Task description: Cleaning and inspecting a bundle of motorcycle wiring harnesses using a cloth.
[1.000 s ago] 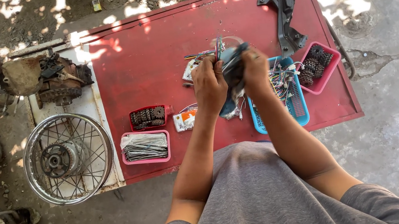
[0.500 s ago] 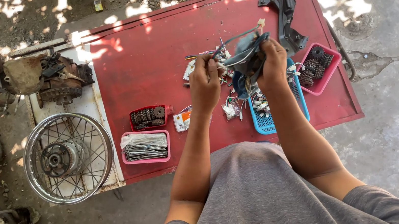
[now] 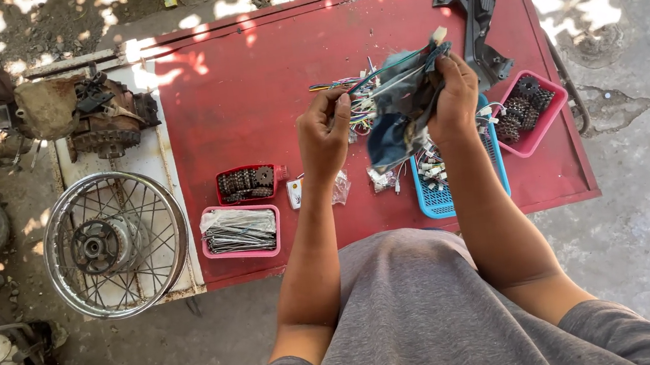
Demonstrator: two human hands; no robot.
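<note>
Nearest the camera is the person's grey shirt (image 3: 434, 310), with both bare forearms extending forward over a red metal table (image 3: 244, 76). The left hand (image 3: 325, 136) is raised above the table surface, fingers curled closed with the fingertips pinching the coloured wires at the left end of a wiring harness (image 3: 397, 93). The right hand (image 3: 451, 95) is closed around the right portion of the same harness, gripping its dark wrapped section; a small pale connector projects just above this hand. The harness is held between the two hands, clear of the table, with loose wires and connectors hanging down toward a blue plastic basket (image 3: 436, 197) lying below the right forearm. Just beside the basket, under the left wrist, lie small clear bags of parts (image 3: 338, 189). Near the table's front edge sits a pink tray of thin metal spokes (image 3: 239, 231), and just behind it a red tray of dark sprockets (image 3: 246, 183). To the right of the basket, a pink tray of gears (image 3: 529, 110) rests at a tilt. Farther back on the right lies a black metal bracket (image 3: 478, 7). Left of the table, a spoked wheel rim (image 3: 115, 243) lies flat on a white board, with a rusty engine part (image 3: 94, 112) beyond it.
</note>
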